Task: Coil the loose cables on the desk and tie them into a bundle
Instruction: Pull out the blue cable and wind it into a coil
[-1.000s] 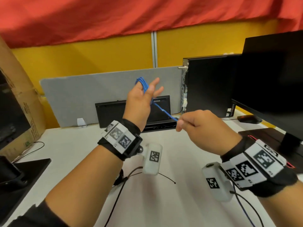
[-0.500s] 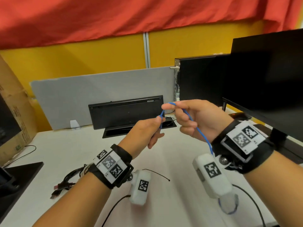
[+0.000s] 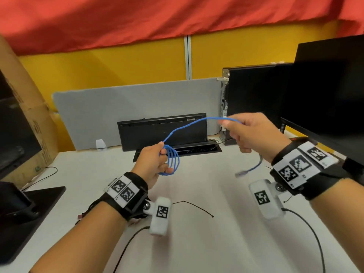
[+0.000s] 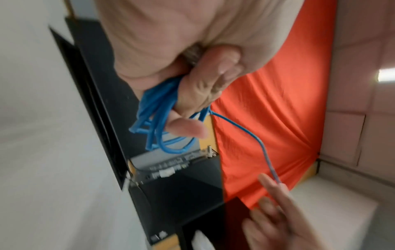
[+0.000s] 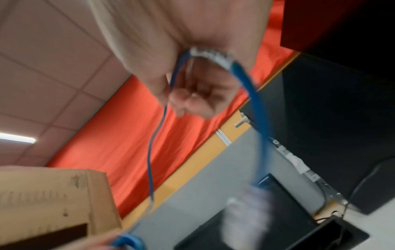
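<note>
White counter (image 3: 197, 243) below, thin black cables (image 3: 197, 206) loose on it. Above it, left hand (image 3: 151, 164) clamped around blue cable (image 3: 189, 126) coils; right hand (image 3: 250, 133) pinching the free length, clear plug (image 3: 239, 174) dangling.

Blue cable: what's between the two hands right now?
Head view: only a free span of the blue cable runs through the air from the coil in the left hand to the right hand. The left wrist view shows the same.
</note>
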The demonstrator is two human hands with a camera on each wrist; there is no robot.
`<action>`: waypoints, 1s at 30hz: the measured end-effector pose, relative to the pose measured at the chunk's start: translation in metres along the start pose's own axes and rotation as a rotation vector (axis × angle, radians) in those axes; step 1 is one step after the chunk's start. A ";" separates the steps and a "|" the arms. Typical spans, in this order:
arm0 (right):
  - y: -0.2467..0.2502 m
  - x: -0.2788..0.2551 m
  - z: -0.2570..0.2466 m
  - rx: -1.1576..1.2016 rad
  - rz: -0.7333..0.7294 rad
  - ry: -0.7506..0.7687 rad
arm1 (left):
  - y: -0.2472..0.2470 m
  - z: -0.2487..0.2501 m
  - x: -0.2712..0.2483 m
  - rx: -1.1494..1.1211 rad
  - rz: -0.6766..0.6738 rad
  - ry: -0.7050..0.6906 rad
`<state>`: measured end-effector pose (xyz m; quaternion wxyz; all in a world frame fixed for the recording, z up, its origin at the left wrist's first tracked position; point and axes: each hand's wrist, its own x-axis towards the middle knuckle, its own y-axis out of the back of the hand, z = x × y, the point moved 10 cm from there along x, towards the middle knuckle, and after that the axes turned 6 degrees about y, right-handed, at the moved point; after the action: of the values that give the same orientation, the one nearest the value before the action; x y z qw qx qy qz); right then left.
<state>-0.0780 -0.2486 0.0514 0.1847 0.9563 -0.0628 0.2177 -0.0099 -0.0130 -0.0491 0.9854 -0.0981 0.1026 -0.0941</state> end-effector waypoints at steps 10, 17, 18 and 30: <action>0.021 0.018 -0.001 -0.995 0.348 0.379 | -0.069 -0.003 -0.032 -0.337 -0.340 0.139; 0.007 0.009 0.009 -0.753 0.316 0.253 | -0.099 0.006 -0.033 -0.350 -0.396 0.096; 0.009 0.006 0.001 -0.641 0.350 0.267 | -0.101 0.007 -0.031 -0.347 -0.388 0.085; -0.046 -0.013 0.011 -0.422 0.081 0.122 | -0.128 -0.012 -0.021 -0.311 -0.531 0.089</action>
<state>-0.0762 -0.2103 0.0215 0.3751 0.8783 -0.1339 0.2645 -0.0533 -0.1336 -0.0293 0.8941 -0.2666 0.1298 -0.3356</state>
